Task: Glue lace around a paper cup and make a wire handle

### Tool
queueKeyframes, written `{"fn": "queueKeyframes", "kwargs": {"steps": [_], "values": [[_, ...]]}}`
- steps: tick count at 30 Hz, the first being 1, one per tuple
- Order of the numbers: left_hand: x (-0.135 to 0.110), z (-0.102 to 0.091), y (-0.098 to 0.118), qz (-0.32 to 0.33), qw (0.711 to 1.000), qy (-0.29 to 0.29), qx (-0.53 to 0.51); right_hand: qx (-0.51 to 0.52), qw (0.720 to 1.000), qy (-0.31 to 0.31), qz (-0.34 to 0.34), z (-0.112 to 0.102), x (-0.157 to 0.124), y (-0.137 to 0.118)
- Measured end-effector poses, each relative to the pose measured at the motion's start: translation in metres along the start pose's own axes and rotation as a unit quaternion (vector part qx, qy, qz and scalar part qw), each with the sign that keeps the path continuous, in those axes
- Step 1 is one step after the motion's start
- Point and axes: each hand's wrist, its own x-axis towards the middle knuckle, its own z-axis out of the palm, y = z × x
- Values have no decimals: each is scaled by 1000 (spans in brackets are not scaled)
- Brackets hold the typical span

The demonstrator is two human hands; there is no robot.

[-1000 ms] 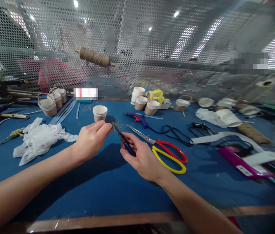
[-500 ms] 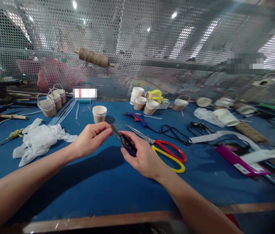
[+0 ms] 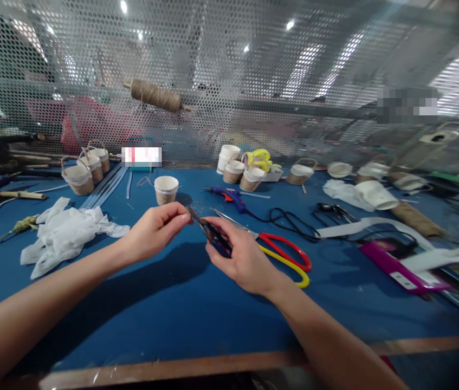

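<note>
My right hand (image 3: 239, 254) is wrapped round the dark blue handles of a pair of pliers (image 3: 218, 238), whose narrow jaws point up and left. At the jaw tips, my left hand (image 3: 160, 227) is closed in a pinch; whatever lies between its fingers is too small to make out. Just beyond my left hand stands a small cup (image 3: 166, 189), white at the rim and wrapped in brown burlap. Scissors (image 3: 286, 254) with one red and one yellow handle lie partly behind my right hand.
A blue glue gun (image 3: 229, 197) with a black cable lies further back. White cloth (image 3: 66, 233) is heaped at left, near several handled cups (image 3: 78, 179). A purple power strip (image 3: 400, 268) sits at right. Behind the blue table, a twine spool (image 3: 156, 95) hangs before perforated metal.
My right hand and the pliers have shifted slightly to the right, covering more of the scissors. My left hand has moved a little the same way, still pinching.
</note>
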Motion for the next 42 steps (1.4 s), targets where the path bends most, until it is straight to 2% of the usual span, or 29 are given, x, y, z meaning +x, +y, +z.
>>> {"fn": "queueKeyframes", "kwargs": {"steps": [1,3,6,8,11,14,19,22,24,26,29,32,35,38,42], "values": [[0,2,-1,39,992,56,104,14,1000,-1,18,2,0,-2],[0,6,-5,98,949,127,270,46,998,-2,49,7,-1,-5],[0,9,-10,130,904,141,383,81,993,-2,80,12,-3,-10],[1,10,-10,131,902,134,389,88,992,-4,92,13,-4,-12],[2,9,-6,114,937,112,310,81,993,-8,90,9,-4,-12],[3,7,0,74,973,81,205,60,996,-21,60,4,-3,-8],[0,4,4,13,998,5,60,5,999,-29,18,-4,-1,-5],[1,5,0,14,998,2,65,11,999,-33,25,-3,-1,-5],[1,7,-4,48,987,54,144,31,998,-38,48,-1,-2,-5],[2,9,-8,86,964,112,227,45,996,-35,69,3,-2,-7],[2,11,-11,111,954,131,247,41,996,-24,76,6,-2,-9],[1,11,-9,79,981,94,148,13,998,-7,54,4,-2,-11],[0,10,-6,21,999,31,-14,-4,1000,-2,28,1,-2,-9],[0,9,-6,-23,987,-20,-157,-7,1000,5,12,0,-2,-6],[0,10,-6,-41,975,-33,-218,-18,1000,11,5,1,-4,-4]]}}
